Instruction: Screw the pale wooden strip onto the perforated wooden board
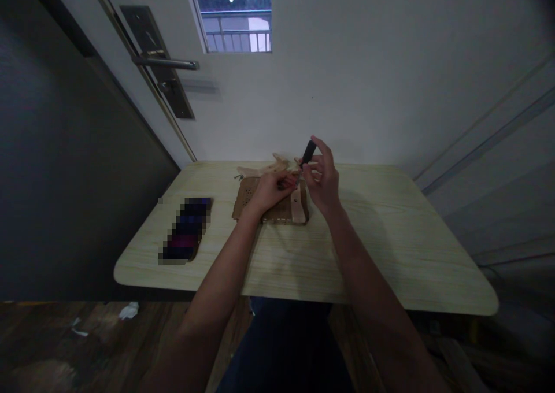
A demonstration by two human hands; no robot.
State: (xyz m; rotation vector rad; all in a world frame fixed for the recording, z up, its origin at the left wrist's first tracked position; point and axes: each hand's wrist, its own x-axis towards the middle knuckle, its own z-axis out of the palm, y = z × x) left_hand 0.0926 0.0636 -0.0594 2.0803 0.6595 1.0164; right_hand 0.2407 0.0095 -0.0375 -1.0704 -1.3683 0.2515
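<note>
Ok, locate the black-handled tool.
Head view, just right of centre: the black-handled tool is in the right hand, near the right end of the brown piece.

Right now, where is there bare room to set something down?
The widest free patch lies between the right hand and the table's right edge; a narrower one, between the pixelated object and the brown piece. Around that piece and the left hand, it is crowded.

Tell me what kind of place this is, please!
It looks like a small indoor room, maybe in a home or dorm; I can't tell which. There's a door with a metal handle, a window showing a railing outside, and a table.
</note>
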